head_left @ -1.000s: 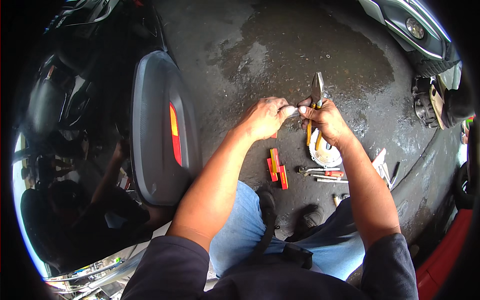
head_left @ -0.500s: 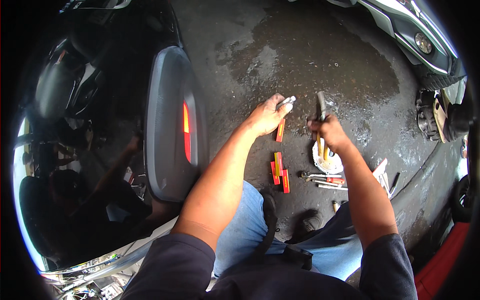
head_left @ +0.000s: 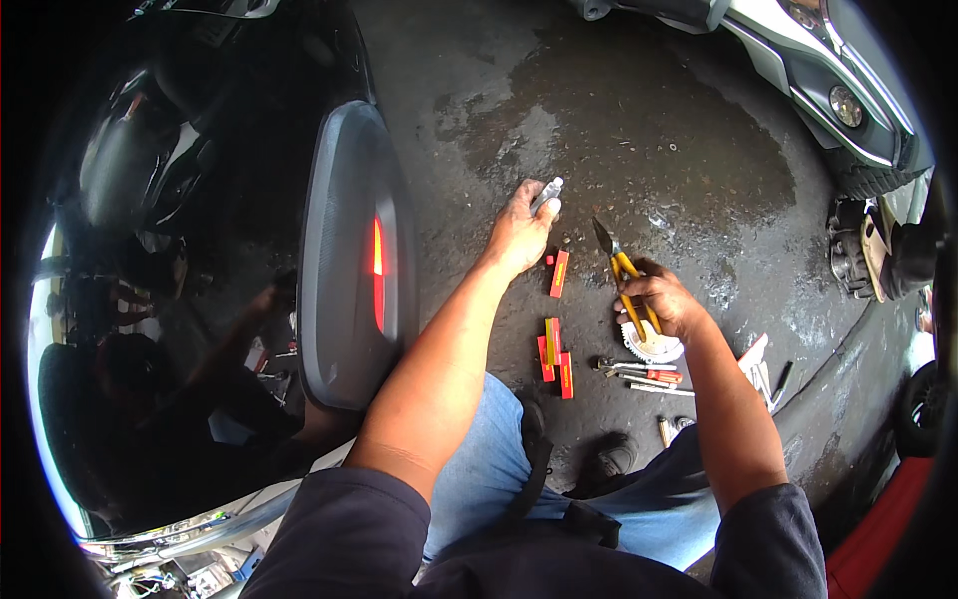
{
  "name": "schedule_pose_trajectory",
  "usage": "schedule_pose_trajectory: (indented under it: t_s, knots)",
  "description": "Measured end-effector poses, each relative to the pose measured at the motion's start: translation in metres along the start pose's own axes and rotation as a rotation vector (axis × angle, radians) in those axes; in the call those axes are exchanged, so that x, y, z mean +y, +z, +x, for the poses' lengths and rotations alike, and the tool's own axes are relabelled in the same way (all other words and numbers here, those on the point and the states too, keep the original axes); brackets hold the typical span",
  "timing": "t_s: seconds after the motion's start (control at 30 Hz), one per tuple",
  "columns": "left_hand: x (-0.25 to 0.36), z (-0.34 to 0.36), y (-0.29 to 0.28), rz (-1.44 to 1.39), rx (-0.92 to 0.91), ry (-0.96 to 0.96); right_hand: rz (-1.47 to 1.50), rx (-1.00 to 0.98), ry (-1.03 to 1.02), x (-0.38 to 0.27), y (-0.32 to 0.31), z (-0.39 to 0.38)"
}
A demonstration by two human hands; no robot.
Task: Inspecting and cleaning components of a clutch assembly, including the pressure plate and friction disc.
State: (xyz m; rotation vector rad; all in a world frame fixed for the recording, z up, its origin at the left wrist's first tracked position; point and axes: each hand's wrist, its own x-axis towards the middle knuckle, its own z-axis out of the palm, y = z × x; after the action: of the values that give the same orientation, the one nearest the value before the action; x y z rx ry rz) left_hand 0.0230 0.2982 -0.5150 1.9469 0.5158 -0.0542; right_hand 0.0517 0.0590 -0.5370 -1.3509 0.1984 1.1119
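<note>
Currently, a clear tube [head_left: 545,198] is gripped in the left hand [head_left: 516,235], and pliers [head_left: 627,266] in the right hand [head_left: 667,298], above the floor [head_left: 649,150]. Holding seems the step; plier use would call for squeezed handles.

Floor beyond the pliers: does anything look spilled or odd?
Yes: a broad dark patch spreads over the floor beyond the yellow-handled pliers. Its ragged edge and darker tone suggest spilled liquid, kind unclear.
</note>
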Motion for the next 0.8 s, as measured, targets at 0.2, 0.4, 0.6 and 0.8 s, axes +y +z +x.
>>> schedule_pose_trajectory:
  t_s: [0.2,0.4,0.6,0.8]
  knots:
    - [0.003,0.003,0.004,-0.054,-0.023,-0.007,0.079,-0.029,-0.088,-0.014,-0.011,-0.018]
    - [0.007,0.003,0.002,-0.089,-0.009,0.009,-0.199,-0.111,-0.198,-0.03,0.002,-0.045]
    - [0.008,-0.002,0.007,-0.12,-0.092,0.007,-1.066,0.305,-0.662,-0.029,0.018,-0.053]
    - [0.01,-0.011,0.01,-0.221,-0.21,0.073,-1.189,0.448,-0.766,-0.031,0.03,-0.051]
